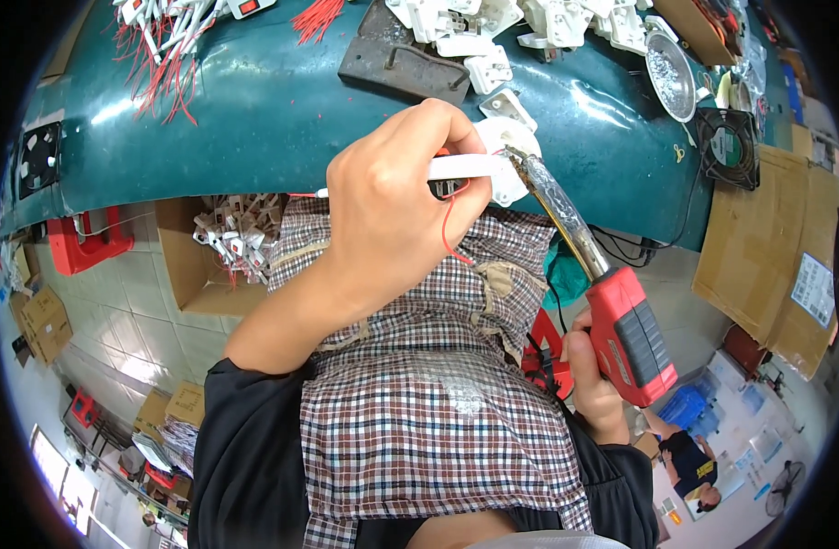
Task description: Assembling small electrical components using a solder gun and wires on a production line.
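Observation:
My left hand [392, 183] is closed on a white plastic switch housing [465, 166] near the table's front edge. Part of a red switch shows between the fingers, and a loose red wire [448, 229] hangs below them. In my right hand [595, 384] is a red and black soldering gun [625, 334], gripped by its handle. Its long metal barrel slants up and left, and the dark tip is at the right end of the white housing; whether they touch, I cannot tell. Just behind the tip lies a rounded white plastic piece [520, 137], partly covered.
A dark metal block with a handle [396, 59] stands on the green table [254, 110]. White plug parts [552, 23] are heaped behind it. A metal dish [669, 78] and a small black fan [729, 146] are at the right. Below left, a cardboard box [177, 247] holds wired parts.

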A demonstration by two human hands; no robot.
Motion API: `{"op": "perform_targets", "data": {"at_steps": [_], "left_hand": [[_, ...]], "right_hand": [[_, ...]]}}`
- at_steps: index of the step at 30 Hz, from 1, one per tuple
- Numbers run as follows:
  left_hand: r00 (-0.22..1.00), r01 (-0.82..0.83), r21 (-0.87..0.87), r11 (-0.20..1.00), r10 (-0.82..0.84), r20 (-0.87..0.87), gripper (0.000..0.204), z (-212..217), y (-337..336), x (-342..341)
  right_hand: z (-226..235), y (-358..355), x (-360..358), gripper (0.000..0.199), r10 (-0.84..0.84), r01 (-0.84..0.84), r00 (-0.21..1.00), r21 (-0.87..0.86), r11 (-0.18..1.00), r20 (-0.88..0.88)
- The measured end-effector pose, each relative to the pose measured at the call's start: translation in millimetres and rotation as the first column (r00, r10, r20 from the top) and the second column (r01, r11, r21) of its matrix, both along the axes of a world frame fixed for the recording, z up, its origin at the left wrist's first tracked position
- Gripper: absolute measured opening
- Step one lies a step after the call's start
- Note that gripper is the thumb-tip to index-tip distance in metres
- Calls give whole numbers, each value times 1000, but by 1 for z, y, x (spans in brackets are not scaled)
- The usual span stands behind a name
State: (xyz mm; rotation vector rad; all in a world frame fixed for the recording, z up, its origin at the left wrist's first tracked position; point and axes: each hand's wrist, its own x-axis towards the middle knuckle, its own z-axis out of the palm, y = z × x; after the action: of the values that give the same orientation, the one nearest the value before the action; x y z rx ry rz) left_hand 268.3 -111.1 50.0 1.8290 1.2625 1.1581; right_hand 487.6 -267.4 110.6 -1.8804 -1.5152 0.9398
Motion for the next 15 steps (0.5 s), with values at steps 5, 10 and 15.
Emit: {"op": "perform_targets", "data": {"at_steps": [5,10,15], "left_hand": [[1000,5,-5,1000,-4,6,17,0,1,0],[999,24,-33,999,-23,27,18,0,3,-3],[999,43,-73,996,-40,34,20,2,6,-5]], "right_hand": [[-2,5,0,18,74,-78,996,93,993,43],[-1,6,1,17,117,-121,992,86,989,51],[2,7,-1,19,135,-145,986,104,984,94]]}}
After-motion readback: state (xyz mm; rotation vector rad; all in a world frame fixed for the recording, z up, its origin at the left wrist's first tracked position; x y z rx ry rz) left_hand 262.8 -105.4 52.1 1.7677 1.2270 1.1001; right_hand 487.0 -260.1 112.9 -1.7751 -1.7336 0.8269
